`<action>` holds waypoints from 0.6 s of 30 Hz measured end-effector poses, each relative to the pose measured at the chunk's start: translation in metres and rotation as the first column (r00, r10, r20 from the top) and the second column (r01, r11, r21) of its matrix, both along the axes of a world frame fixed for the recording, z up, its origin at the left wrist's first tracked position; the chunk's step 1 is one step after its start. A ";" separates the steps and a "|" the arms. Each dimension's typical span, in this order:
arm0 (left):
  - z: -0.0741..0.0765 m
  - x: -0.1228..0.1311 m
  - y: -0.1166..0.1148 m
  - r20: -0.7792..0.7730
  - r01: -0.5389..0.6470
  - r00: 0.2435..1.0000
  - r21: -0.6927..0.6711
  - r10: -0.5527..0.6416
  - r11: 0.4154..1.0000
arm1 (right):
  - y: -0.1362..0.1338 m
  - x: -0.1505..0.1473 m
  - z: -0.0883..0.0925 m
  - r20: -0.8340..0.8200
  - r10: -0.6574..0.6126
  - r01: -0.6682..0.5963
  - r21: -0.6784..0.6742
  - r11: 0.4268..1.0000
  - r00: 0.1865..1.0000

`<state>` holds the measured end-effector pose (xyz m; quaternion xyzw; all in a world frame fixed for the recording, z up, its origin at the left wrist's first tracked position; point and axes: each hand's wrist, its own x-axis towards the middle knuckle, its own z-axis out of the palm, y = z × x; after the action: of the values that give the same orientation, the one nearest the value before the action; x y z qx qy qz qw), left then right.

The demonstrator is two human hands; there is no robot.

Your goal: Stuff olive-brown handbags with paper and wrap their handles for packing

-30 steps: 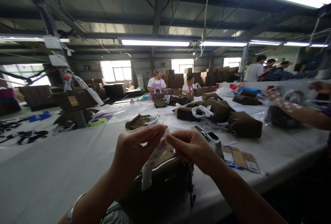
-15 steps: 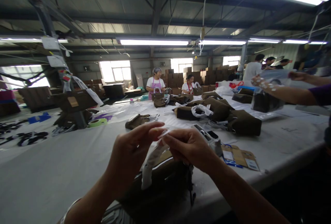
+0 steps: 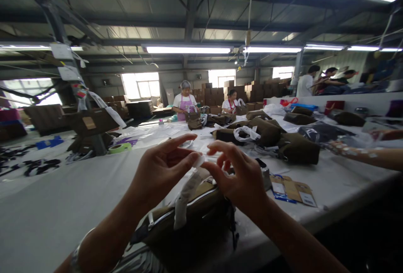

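In the head view a dark olive handbag [image 3: 195,231] stands on the table in front of me, its silver zip along the top. Its handle [image 3: 181,210] is wrapped in white material and rises beneath my hands. Above it, my left hand [image 3: 165,168] pinches a small translucent white strip [image 3: 199,161], possibly tape, at the thumb tip. My right hand [image 3: 241,174] is beside the strip, thumb and fingers apart, its thumb tip close to the strip's edge. A grey device [image 3: 265,174], partly hidden by my right hand, sits behind it.
Brown cardboard pieces [image 3: 292,189] with blue edging lie to the right. More olive bags [image 3: 297,147] are heaped beyond. A co-worker's arm [image 3: 371,155] reaches in at the right. A green tape roll [image 3: 120,148] lies left near a post; two people work across the white table [image 3: 78,197].
My right fingers have spread from their pinch, while the strip stays at my left thumb. More of the bag's zip shows. The co-worker's arms at the right have lowered.
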<state>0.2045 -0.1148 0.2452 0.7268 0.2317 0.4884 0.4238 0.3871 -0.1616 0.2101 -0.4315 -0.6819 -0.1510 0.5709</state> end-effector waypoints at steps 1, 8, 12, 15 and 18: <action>0.000 0.001 0.000 0.001 0.002 1.000 0.005 -0.002 1.000 | 0.001 0.001 0.001 0.058 0.002 -0.007 0.079 0.997 0.998; -0.001 0.009 0.002 0.231 -0.111 0.969 0.085 0.089 0.990 | 0.009 0.011 -0.005 0.429 0.068 -0.164 0.190 0.968 0.901; -0.007 0.006 0.015 0.265 -0.141 0.956 0.036 0.127 0.989 | 0.009 0.016 -0.031 0.411 0.145 -0.201 0.094 0.975 0.900; -0.015 0.004 0.018 0.059 -0.165 0.985 0.062 0.161 0.984 | 0.005 0.023 -0.052 0.252 0.230 -0.255 0.075 0.964 0.940; -0.023 0.004 0.013 -0.257 -0.139 0.949 0.173 0.181 0.975 | 0.001 0.033 -0.073 0.012 0.146 -0.147 0.115 0.983 0.989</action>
<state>0.2089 -0.1021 0.2226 0.7957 0.3077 0.4334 0.2903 0.4198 -0.1604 0.1371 -0.3462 -0.7031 -0.1485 0.6031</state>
